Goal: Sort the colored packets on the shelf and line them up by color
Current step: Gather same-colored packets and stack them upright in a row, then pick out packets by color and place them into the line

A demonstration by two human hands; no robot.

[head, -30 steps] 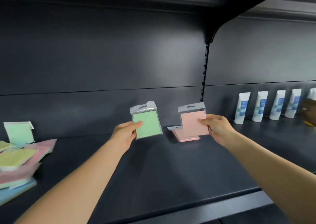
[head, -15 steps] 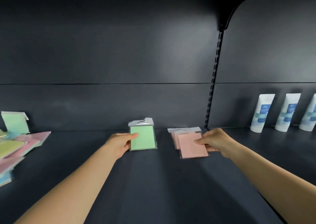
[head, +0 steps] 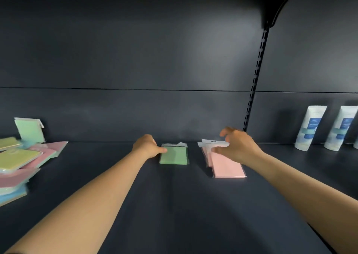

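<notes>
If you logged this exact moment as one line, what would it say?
step: placing sorted packets | left hand: touching green packet flat on shelf | right hand: over pink stack | unsorted pile: far left

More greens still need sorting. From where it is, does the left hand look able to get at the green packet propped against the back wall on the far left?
Probably yes. The left hand rests at the flat green packet; bare shelf lies between it and the propped green packet.

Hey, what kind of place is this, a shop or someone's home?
Probably a shop: dark metal shelving with a slotted upright, a row of identical tubes, and hang-tab packets being sorted.
</notes>
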